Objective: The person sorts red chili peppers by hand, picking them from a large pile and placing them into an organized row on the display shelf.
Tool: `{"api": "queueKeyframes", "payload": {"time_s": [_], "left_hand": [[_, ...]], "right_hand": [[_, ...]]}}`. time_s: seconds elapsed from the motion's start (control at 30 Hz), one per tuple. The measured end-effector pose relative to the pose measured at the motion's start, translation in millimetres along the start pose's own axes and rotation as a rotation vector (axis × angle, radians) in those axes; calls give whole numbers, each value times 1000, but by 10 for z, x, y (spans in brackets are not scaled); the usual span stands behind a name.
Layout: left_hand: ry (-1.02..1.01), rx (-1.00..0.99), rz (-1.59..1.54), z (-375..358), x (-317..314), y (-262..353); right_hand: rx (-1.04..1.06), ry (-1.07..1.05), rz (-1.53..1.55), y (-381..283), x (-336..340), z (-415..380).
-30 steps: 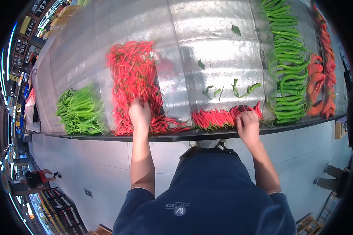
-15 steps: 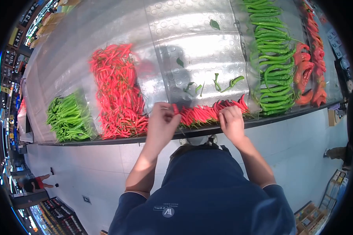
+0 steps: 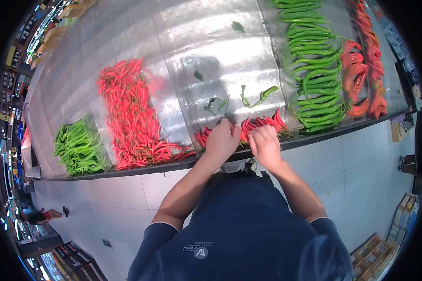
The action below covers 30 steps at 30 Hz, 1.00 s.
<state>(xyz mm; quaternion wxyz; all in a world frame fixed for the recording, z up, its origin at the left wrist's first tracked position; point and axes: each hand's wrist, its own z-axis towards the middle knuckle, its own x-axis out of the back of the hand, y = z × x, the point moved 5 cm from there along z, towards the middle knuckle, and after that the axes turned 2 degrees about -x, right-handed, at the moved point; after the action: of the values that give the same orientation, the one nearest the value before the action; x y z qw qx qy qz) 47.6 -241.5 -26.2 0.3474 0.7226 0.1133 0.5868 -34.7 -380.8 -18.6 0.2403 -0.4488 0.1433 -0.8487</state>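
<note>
My left hand (image 3: 222,140) is down at the row of red chillies (image 3: 204,136) along the front edge of the display, its fingers bent and closed among them. The fingertips are partly hidden, and a red chilli shows beside them. Close by on the right, my right hand (image 3: 266,143) lies over the same row with curled fingers pressed on the chillies. To the left spreads a larger heap of red chillies (image 3: 131,112), some trailing towards the row. Behind the hands lie a few loose green peppers (image 3: 265,96) on the dimpled metal surface.
Green chillies (image 3: 75,147) are piled at the far left. Long green peppers (image 3: 316,70) are stacked in a column on the right, beside large red peppers (image 3: 358,77). Clear dividers separate the sections. A dark rim (image 3: 314,138) edges the display. A person (image 3: 40,215) is at the far left.
My left hand has moved right with a red chilli, from the row's left end into the row beside my right hand. The right hand stays on the row. The view has shifted slightly.
</note>
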Motion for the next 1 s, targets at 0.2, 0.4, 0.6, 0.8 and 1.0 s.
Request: {"api": "queueKeyframes", "payload": {"time_s": [0.2, 0.4, 0.6, 0.8, 1.0], "left_hand": [[268, -50, -147, -456, 606, -266], [646, 166, 170, -694, 1469, -1216], [595, 387, 317, -489, 1645, -1539], [598, 509, 192, -556, 1766, -1421], [396, 147, -482, -726, 1365, -467]], "right_hand": [[-16, -17, 64, -20, 28, 32], [129, -243, -50, -185, 22, 137], [145, -264, -67, -143, -13, 101], [135, -249, -77, -102, -46, 77], [123, -258, -84, -109, -37, 82]]}}
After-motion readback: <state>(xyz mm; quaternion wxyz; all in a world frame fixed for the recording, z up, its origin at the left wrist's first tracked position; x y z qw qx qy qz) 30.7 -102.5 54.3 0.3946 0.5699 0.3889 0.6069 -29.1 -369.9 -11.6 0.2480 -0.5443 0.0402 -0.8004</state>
